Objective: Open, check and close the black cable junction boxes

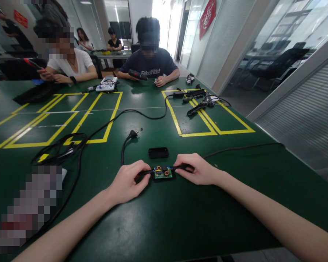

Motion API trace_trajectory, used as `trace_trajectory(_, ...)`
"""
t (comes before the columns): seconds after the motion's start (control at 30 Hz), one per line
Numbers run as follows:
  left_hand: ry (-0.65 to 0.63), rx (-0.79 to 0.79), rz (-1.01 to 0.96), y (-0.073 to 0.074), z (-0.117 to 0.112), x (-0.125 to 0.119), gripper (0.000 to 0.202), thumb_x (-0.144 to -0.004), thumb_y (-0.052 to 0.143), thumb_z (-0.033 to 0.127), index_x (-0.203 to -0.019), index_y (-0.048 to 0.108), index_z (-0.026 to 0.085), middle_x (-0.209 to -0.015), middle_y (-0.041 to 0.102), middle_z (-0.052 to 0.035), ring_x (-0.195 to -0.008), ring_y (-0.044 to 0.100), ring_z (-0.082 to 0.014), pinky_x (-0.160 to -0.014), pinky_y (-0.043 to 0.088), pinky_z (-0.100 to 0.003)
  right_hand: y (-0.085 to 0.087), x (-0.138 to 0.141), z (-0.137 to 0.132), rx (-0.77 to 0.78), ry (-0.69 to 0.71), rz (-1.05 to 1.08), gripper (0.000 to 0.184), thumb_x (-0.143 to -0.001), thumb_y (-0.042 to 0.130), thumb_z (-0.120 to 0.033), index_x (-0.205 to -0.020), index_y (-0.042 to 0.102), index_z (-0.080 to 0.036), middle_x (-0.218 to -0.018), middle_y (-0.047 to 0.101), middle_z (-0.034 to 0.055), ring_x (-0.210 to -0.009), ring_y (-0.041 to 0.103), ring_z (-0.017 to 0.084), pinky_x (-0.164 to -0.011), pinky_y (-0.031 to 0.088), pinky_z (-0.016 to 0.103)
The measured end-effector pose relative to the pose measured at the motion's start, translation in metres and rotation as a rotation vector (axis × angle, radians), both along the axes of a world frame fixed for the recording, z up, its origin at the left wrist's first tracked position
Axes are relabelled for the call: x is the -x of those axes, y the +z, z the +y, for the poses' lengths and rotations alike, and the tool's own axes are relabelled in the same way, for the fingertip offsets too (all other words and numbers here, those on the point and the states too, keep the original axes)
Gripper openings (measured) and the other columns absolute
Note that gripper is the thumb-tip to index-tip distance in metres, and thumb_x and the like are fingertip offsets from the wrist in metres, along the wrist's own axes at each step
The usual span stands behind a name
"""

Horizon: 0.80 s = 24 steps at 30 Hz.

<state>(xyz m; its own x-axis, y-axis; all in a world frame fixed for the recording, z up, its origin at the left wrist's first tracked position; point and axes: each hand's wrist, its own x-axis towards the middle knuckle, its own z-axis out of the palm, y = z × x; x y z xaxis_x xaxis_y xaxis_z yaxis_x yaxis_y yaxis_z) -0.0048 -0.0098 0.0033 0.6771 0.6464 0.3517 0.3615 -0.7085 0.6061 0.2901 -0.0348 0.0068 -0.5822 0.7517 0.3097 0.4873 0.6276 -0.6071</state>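
A small green circuit board [163,173] with orange coils sits in an open black case on the green table [158,218]. My left hand [128,181] is closed on the black cable that leaves the case's left end. My right hand [197,169] pinches the black cable at the case's right end. Just beyond the board lies the black case lid [158,152]. The left cable curls up to a black plug [132,135].
Yellow tape rectangles [207,123] mark the table. A coil of black cable [60,149] lies at left. Black tools and adapters [199,100] lie at far right. Two people sit across the table; one holds a black screwdriver [137,75]. A white device [106,86] lies near them.
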Motion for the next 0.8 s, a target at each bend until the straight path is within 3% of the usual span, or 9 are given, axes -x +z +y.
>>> trace_trajectory(0.6,-0.038,0.032,0.081,-0.001,0.0018,0.0011,0.013,-0.096,0.054,0.019,-0.098,0.067,0.019,-0.083,0.065,-0.0005,-0.064,0.058,-0.0127,-0.058,0.043,-0.024,-0.0037,0.0008,0.0024,-0.004,-0.009,-0.099,0.011,-0.096,0.059,-0.023,-0.09,0.065,-0.017,-0.078,0.063,0.0024,-0.063,0.055,0.013,-0.058,0.041,0.024)
trace_trajectory(0.8,-0.011,-0.022,0.057,-0.0032,0.0036,0.0012,0.013,-0.099,0.057,0.02,-0.104,0.069,0.019,-0.093,0.071,-0.0046,-0.084,0.067,-0.0179,-0.07,0.052,-0.027,-0.0019,0.0007,0.0024,0.035,-0.019,-0.063,0.006,-0.094,0.059,-0.021,-0.094,0.065,-0.018,-0.083,0.066,0.0027,-0.065,0.058,0.012,-0.059,0.044,0.023)
